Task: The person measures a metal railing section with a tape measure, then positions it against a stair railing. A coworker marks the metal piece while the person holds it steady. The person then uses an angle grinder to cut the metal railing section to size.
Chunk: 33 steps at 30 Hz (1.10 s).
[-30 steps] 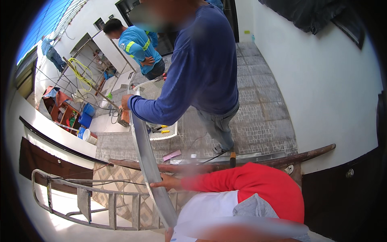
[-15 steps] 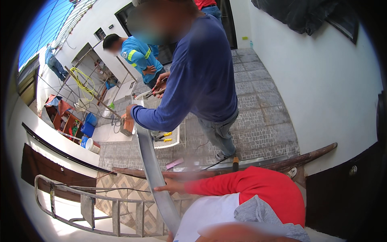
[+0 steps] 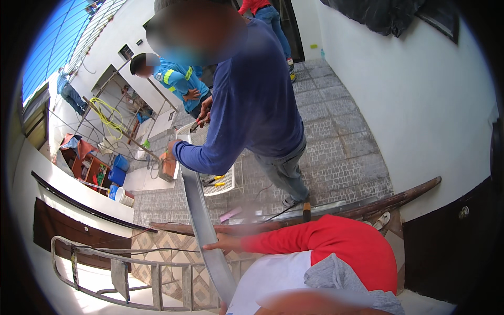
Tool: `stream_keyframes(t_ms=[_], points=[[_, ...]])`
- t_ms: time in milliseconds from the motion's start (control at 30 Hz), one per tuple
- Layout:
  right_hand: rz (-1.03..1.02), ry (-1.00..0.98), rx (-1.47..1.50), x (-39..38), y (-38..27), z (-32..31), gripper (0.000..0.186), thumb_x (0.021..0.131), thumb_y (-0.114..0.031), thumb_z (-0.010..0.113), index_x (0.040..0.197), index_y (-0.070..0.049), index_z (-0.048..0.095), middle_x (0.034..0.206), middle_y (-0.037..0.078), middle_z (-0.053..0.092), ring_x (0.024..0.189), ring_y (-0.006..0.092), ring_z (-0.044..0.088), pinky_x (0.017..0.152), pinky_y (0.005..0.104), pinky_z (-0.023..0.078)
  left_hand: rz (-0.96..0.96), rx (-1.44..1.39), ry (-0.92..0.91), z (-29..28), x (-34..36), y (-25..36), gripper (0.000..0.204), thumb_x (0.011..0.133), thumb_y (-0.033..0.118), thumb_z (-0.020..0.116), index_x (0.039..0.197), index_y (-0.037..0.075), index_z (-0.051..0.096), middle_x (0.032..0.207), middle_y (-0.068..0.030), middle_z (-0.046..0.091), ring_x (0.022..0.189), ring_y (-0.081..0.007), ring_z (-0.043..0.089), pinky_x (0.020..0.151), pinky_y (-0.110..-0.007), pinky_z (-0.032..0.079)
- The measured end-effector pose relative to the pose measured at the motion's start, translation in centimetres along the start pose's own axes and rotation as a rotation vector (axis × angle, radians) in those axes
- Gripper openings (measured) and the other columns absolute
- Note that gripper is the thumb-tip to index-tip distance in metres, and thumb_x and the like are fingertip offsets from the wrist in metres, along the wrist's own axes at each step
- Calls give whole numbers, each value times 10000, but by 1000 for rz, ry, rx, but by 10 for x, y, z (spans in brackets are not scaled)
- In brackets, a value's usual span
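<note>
A long grey metal channel (image 3: 202, 223) runs from the lower edge up toward a co-worker in a dark blue shirt. My right hand (image 3: 226, 243), in a red sleeve, grips it by the side, fingers reaching across its face. At the lower edge, beside the channel's near end, only a sliver of my left hand (image 3: 223, 308) shows; its grip is hidden. The co-worker's left hand (image 3: 173, 149) holds the far part of the channel. Red-handled snips (image 3: 199, 123) are in the co-worker's right hand, close to the far end.
A metal ladder (image 3: 157, 286) lies at lower left. Behind the channel stands a white plastic table (image 3: 223, 186) bearing yellow-handled tools (image 3: 215, 181). A wooden pole (image 3: 378, 209) crosses the floor. Buckets (image 3: 124, 197), scaffolding and other people are farther back.
The whole view has shifted slightly. The co-worker leans a little farther left, with the snips nearer the channel's far end. My right hand keeps its place on the channel.
</note>
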State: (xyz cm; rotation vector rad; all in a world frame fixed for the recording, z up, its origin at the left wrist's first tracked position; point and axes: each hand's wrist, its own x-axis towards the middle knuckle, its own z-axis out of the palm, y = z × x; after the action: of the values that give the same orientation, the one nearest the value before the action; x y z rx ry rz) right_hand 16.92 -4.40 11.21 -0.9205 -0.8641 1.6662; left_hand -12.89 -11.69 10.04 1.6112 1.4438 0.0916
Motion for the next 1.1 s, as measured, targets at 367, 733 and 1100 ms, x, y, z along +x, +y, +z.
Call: stream_keyframes(t_ms=[367, 733, 1100], points=[[60, -105, 63, -13, -9, -14, 926, 955, -553, 663, 1635, -180, 157, 1650, 164, 228, 1537, 369, 243, 1150, 689, 339, -16, -12, 5, 7, -3, -1, 510, 953, 444, 680, 1107, -42, 683, 909, -112, 703, 834, -188, 638, 749, -377, 503], [87, -113, 66, -8, -4, -23, 951, 959, -590, 633, 1645, -178, 119, 1659, 174, 201, 1546, 382, 213, 1180, 675, 301, -38, -24, 4, 10, -8, -13, 510, 952, 443, 681, 1108, -42, 686, 915, -118, 710, 838, -191, 645, 752, -379, 506], [70, -157, 108, -18, -5, -29, 1035, 927, -653, 634, 1647, -117, 119, 1654, 222, 203, 1546, 397, 210, 1192, 618, 324, -46, -3, -25, -2, -21, -17, 510, 951, 443, 683, 1109, -42, 689, 920, -123, 717, 843, -195, 651, 755, -382, 509]])
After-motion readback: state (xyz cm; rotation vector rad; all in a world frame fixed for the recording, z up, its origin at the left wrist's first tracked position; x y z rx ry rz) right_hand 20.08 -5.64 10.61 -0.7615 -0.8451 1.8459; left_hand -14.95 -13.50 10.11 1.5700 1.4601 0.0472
